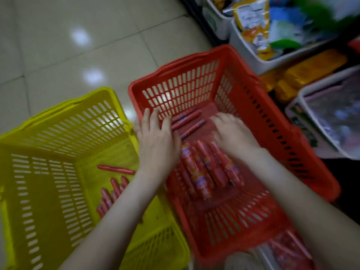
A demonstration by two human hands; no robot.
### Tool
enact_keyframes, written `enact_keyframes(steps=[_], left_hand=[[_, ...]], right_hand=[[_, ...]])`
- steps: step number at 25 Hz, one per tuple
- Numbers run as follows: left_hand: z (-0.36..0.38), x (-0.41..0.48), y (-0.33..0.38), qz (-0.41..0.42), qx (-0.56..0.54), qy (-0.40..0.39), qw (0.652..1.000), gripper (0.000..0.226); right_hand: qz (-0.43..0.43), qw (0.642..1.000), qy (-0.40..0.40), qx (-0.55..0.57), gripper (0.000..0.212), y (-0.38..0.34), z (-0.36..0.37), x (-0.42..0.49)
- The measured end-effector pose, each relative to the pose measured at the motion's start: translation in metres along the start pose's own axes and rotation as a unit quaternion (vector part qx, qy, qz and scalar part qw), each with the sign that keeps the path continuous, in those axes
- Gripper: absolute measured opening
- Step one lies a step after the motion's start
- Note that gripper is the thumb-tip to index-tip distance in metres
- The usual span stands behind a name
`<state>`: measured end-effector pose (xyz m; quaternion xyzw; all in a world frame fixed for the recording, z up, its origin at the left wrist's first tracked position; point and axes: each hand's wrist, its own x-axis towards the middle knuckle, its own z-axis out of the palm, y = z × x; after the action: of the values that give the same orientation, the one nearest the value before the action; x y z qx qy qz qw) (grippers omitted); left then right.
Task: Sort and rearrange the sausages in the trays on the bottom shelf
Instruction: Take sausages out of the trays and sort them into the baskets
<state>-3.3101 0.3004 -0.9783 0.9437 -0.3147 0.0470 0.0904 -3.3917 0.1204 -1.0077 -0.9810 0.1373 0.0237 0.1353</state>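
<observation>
A red slotted basket (272,117) stands on the floor with red-wrapped sausages (202,168) lying in it, some in a bundle near me and a few (187,121) loose at the far end. My left hand (157,139) hovers flat over the basket's left side, fingers spread, holding nothing. My right hand (231,133) is palm-down over the far ends of the bundled sausages, its fingertips hidden. A yellow slotted basket (58,133) beside it on the left holds several more red sausages (111,193).
White trays (251,55) of snack packets line the shelf at the top right, with yellow packs (303,75) and another white tray (303,94) below them. A tray with more red sausages (288,250) sits at the bottom edge. Tiled floor (78,45) lies to the upper left.
</observation>
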Motion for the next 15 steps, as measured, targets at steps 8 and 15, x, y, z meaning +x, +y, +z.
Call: enact_keyframes(steps=[8, 15], left_hand=[[-0.028, -0.161, 0.185, 0.327, -0.205, -0.05, 0.921, 0.041], [0.092, -0.217, 0.212, 0.439, -0.063, -0.183, 0.877, 0.058]], right_hand=[[0.279, 0.93, 0.223, 0.088, 0.041, 0.055, -0.032, -0.295], [0.398, 0.902, -0.114, 0.122, 0.078, 0.104, 0.102, -0.367]])
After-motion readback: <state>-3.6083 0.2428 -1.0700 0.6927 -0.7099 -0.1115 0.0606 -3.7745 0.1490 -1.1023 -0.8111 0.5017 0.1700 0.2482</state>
